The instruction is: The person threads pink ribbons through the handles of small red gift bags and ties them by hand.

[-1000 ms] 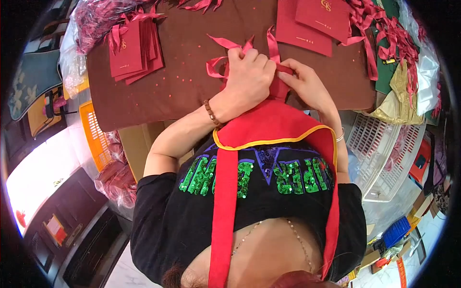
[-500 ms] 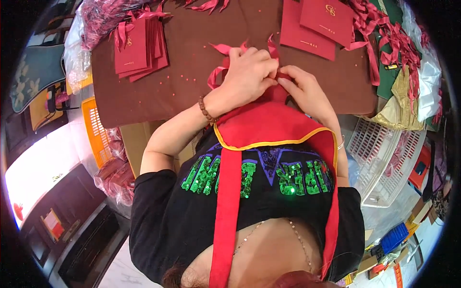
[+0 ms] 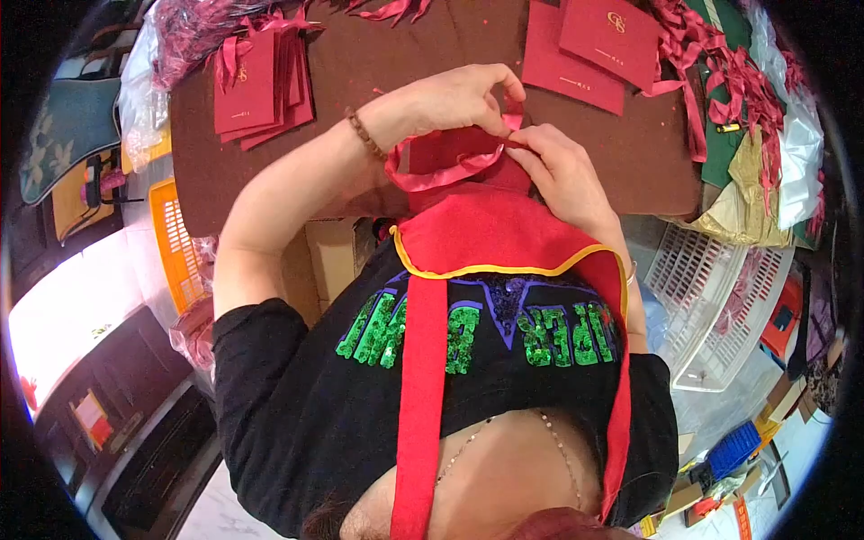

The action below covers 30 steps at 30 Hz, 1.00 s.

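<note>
At the table's near edge, a shiny red ribbon [image 3: 450, 173] loops over a dark red paper piece [image 3: 445, 148], partly hidden by my hands and the red apron [image 3: 504, 234]. My left hand [image 3: 459, 97] is bent over the ribbon's far side, thumb and fingertips closed on it. Close beside it, my right hand [image 3: 562, 171] pinches the ribbon at the paper's right side with thumb and forefinger. Whether the paper piece is a card or a bag cannot be made out.
Dark red paper pieces with ribbons [image 3: 247, 85] stand stacked at the far left of the brown table [image 3: 360, 54]; larger ones [image 3: 607, 40] lie far right. Loose ribbons [image 3: 747, 99] pile beside them. A white plastic basket [image 3: 711, 297] stands below right, an orange crate [image 3: 173, 243] left.
My left hand has lifted and shifted away from me, its elbow swinging outward. The ribbon now forms a wide loop toward me. My right hand has stayed nearly in place.
</note>
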### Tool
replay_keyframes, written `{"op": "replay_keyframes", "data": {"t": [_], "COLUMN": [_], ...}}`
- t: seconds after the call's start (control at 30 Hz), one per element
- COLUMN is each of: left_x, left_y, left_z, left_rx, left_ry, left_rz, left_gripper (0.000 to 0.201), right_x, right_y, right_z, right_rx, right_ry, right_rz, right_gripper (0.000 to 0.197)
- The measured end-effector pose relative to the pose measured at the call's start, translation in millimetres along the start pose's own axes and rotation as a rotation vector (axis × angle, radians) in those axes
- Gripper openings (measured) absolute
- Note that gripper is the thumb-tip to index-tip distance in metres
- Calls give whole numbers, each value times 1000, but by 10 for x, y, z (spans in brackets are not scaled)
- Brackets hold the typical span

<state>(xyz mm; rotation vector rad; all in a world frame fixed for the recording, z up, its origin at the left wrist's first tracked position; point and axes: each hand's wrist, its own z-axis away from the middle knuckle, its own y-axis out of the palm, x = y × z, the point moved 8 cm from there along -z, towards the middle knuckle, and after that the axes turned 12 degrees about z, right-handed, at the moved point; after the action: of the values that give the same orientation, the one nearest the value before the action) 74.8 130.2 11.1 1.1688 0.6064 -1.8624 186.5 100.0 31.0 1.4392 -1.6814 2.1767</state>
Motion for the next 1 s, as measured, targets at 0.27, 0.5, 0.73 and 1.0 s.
{"op": "replay_keyframes", "data": {"t": [0.27,0.5,0.73,1.0], "left_x": [6,-252,-91,11], "left_y": [33,-385,-870,-592], "left_z": [-54,-138,11,128], "left_rx": [-100,-358,-237,-43], "left_ry": [-23,215,57,135], "left_rz": [62,45,-380,-286], "left_gripper": [50,39,31,44], "right_x": [-3,-4,-86,-97], "right_y": [-30,-14,-12,6], "right_z": [-40,-48,-31,-28], "right_rx": [-42,39,43,42], "right_ry": [-33,-60,0,24], "right_rz": [-77,-125,-156,-183], "right_gripper": [17,17,18,17]}}
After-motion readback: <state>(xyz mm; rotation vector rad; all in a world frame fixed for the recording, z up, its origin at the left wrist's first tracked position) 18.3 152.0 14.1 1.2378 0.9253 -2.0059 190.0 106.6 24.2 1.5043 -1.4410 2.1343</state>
